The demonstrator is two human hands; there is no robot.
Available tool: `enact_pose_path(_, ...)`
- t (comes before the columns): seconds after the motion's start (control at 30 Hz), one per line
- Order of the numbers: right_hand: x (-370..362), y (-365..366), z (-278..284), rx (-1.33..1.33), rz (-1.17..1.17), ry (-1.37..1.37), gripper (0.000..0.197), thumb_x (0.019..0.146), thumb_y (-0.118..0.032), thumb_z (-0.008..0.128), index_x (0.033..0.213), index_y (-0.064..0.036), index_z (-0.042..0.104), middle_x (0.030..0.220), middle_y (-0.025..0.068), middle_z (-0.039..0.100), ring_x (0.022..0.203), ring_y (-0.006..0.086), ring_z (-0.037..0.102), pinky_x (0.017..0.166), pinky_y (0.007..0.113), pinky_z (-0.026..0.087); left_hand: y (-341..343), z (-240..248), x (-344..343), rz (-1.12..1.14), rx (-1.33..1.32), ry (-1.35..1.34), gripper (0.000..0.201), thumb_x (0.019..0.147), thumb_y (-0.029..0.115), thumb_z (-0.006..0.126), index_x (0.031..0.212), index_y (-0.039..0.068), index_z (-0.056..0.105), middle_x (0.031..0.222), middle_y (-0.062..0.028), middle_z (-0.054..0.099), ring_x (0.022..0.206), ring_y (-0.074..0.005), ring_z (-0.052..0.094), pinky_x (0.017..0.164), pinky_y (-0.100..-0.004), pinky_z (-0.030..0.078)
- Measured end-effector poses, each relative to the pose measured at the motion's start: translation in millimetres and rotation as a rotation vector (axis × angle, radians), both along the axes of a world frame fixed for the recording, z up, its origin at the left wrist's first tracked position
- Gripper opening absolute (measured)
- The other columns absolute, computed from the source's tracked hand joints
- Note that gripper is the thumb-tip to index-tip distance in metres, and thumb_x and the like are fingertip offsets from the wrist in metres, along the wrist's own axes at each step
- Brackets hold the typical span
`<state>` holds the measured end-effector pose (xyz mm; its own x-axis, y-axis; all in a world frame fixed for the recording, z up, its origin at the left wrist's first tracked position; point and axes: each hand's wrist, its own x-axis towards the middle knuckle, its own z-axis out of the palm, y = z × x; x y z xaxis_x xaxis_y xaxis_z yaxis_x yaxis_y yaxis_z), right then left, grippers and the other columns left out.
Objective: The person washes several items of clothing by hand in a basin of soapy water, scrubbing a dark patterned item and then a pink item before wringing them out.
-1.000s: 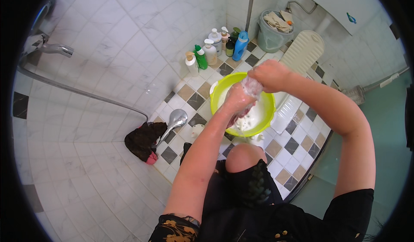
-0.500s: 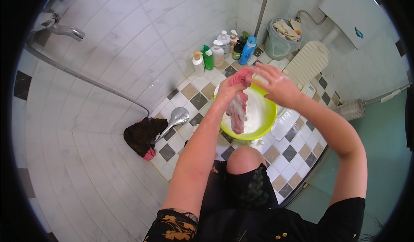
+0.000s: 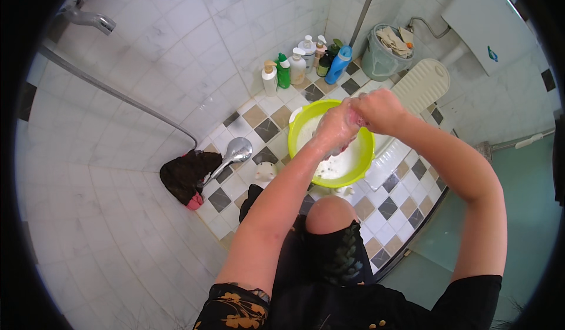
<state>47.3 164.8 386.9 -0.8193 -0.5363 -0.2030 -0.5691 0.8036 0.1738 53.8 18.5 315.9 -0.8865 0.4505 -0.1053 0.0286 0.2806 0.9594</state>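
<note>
left hand (image 3: 336,125): grip closed on a soapy pink cloth (image 3: 352,118)
right hand (image 3: 379,110): grip closed on the same cloth
below: green basin (image 3: 360,168) on the tiled floor (image 3: 271,109)

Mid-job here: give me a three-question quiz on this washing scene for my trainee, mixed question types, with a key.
1. True or false: both hands, the left hand and the right hand, are together above the green basin.
2. Multiple choice: the shower head lies
A. in the basin
B. on the tiled floor, left of the basin
C. in the grey bucket
3. Fill in: the pink cloth the hands grip is covered in ____.

Key: 1 true; 2 B; 3 suds
</note>
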Motion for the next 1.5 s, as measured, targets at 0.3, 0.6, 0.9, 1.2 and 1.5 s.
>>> enact_pose_path(0.3,42,25,-64,-1.524,-1.146,-1.512,0.009,0.078,-0.012,0.055,0.071,-0.0094,0.049,0.048,-0.0011,0.038,0.044,0.0127,0.038,0.046,0.029,0.035,-5,-21,0,0.1,-0.31,0.654,0.044,0.068,0.005,0.068,0.108,0.014,0.054,0.102,-0.0087,0.057,0.087,-0.0331,0.06,0.071,-0.0421,0.049)
enact_pose_path(0.6,51,-15,-32,-1.928,-0.604,-1.099,0.031,0.087,-0.02,0.061,0.113,-0.007,0.05,0.101,0.0077,0.06,0.098,0.022,0.06,0.094,0.039,0.045,-7,-43,-20,0.28,0.358,0.1,0.045,0.066,0.008,0.073,0.11,0.007,0.061,0.097,-0.0081,0.066,0.09,-0.0237,0.063,0.08,-0.0318,0.049)
enact_pose_path(0.9,19,4,5,-0.032,0.543,0.454,0.043,0.075,-0.017,0.059,0.117,-0.0172,0.053,0.135,-0.0032,0.045,0.132,0.0229,0.035,0.116,0.04,0.023,-17,-35,-26,-0.214,0.435,-0.242,0.032,0.075,0.014,0.072,0.103,0.003,0.063,0.093,-0.0047,0.066,0.084,-0.0117,0.061,0.072,-0.0265,0.05)
enact_pose_path(1.2,-2,18,-8,-0.104,0.232,0.135,0.021,0.066,-0.015,0.067,0.085,-0.0102,0.057,0.083,0.0036,0.062,0.083,0.024,0.059,0.065,0.041,0.049,-5,-18,-6,-0.107,-0.122,0.25,0.035,0.07,0.014,0.072,0.1,0.003,0.057,0.092,-0.0134,0.064,0.086,-0.0281,0.063,0.072,-0.037,0.049)
enact_pose_path(1.5,54,13,-61,-1.583,-0.905,-0.998,0.008,0.074,-0.01,0.057,0.078,-0.0037,0.054,0.069,0.004,0.057,0.06,0.0161,0.056,0.054,0.03,0.045,-15,-19,-2,0.061,-0.36,0.698,0.051,0.059,0.012,0.077,0.105,0.01,0.053,0.099,-0.0092,0.056,0.089,-0.0329,0.06,0.074,-0.0419,0.049)
